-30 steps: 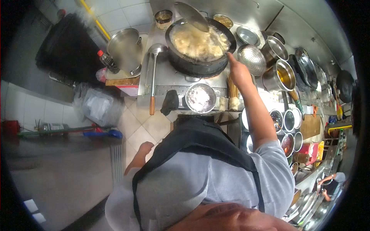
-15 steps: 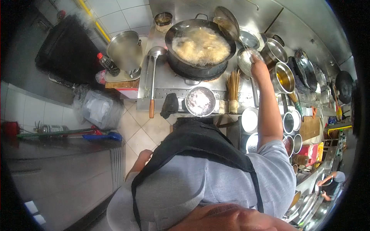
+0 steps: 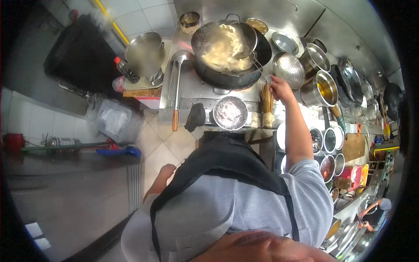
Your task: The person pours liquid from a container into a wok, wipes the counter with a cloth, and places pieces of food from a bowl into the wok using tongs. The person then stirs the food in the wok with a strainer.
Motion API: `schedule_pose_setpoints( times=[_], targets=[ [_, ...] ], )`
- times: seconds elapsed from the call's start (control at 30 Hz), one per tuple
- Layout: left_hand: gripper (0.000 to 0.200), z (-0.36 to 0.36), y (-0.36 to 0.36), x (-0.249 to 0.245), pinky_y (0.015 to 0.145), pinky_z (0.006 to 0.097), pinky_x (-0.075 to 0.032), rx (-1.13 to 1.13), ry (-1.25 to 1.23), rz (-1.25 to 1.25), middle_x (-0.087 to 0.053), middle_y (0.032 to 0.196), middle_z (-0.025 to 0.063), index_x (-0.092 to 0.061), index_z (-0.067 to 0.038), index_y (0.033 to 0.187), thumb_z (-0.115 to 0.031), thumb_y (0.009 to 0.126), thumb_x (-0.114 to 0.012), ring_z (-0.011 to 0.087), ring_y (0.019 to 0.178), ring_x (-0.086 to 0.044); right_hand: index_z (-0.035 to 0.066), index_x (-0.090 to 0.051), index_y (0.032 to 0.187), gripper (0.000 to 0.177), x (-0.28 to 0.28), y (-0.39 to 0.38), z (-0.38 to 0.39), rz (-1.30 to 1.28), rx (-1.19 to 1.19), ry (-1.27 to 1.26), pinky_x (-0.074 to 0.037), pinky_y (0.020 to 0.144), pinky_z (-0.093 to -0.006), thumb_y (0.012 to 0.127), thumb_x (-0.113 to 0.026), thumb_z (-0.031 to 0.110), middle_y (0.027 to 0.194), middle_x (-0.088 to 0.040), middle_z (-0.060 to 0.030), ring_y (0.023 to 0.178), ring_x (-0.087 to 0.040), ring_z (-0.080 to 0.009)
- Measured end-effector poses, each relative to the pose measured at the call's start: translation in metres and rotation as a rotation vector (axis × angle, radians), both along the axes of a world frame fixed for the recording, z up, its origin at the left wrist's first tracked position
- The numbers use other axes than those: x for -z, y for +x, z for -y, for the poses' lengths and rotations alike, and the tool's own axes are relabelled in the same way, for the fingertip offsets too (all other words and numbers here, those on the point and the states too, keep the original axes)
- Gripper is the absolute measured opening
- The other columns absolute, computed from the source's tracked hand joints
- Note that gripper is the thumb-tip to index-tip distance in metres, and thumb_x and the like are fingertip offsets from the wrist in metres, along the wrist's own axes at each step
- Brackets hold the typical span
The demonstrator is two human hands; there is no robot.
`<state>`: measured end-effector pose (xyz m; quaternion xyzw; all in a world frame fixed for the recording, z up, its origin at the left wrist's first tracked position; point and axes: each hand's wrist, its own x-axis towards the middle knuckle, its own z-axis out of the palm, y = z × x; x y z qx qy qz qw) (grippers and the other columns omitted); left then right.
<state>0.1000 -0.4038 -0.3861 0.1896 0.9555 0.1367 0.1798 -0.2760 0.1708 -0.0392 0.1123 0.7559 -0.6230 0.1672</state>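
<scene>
My right hand (image 3: 281,91) is closed round the long thin handle of a wire-mesh strainer (image 3: 249,40). Its wide round basket lies over the black wok (image 3: 267,50), tilted, and pale golden fried food (image 3: 227,48) shows in and around it amid bubbling oil. Steam blurs where the mesh meets the oil. Low beside the apron hangs my left hand (image 3: 167,170), away from the stove; its fingers are too small and partly hidden to read. A perforated ladle (image 3: 288,70) rests to the right of the wok.
A long-handled ladle (image 3: 176,91) lies left of the wok. In front stand a pan of white powder (image 3: 230,113) and a bamboo brush (image 3: 267,105). A pot of yellow oil (image 3: 321,88) sits at right, a stockpot (image 3: 144,54) at left. Another person (image 3: 376,212) works far right.
My right hand has pulled the strainer from behind the wok down over it, moving toward me and left. The basket is now among the food. My left hand stays low.
</scene>
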Motion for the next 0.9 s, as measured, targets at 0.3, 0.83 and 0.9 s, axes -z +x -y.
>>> schedule_pose_setpoints(
  times=[0.3, 0.83, 0.9],
  targets=[
    [0.033, -0.028, -0.019, -0.113, 0.087, 0.0402, -0.053, -0.322, 0.017, 0.475, -0.07, 0.109, 0.0062, -0.07, -0.016, 0.104, -0.006, 0.073, -0.069, 0.0271, 0.106, -0.063, 0.007, -0.052, 0.142, 0.046, -0.023, 0.005, -0.011, -0.404, -0.133, 0.606, -0.041, 0.05, -0.0277, 0.096, -0.052, 0.009, 0.067, -0.056, -0.0014, 0.054, -0.048, -0.0104],
    [0.025, -0.012, -0.01, -0.036, 0.083, 0.0424, -0.054, -0.23, 0.079, 0.259, -0.07, 0.103, 0.0092, -0.069, -0.011, 0.1, -0.005, 0.076, -0.067, 0.0294, 0.102, -0.065, 0.018, -0.051, 0.141, 0.052, -0.086, 0.039, 0.053, -0.436, -0.308, 1.051, -0.049, 0.09, -0.048, 0.09, -0.046, 0.008, 0.107, -0.065, -0.0286, 0.102, -0.063, -0.0436],
    [0.025, -0.02, -0.021, -0.087, 0.083, 0.0423, -0.055, -0.325, 0.168, 0.318, -0.07, 0.103, 0.0093, -0.069, -0.011, 0.101, -0.005, 0.076, -0.067, 0.0295, 0.102, -0.065, 0.016, -0.051, 0.141, 0.048, -0.105, 0.053, 0.062, -0.333, -0.211, 1.023, -0.049, 0.09, -0.0466, 0.094, -0.046, 0.009, 0.111, -0.063, -0.0301, 0.105, -0.062, -0.0434]
  ],
)
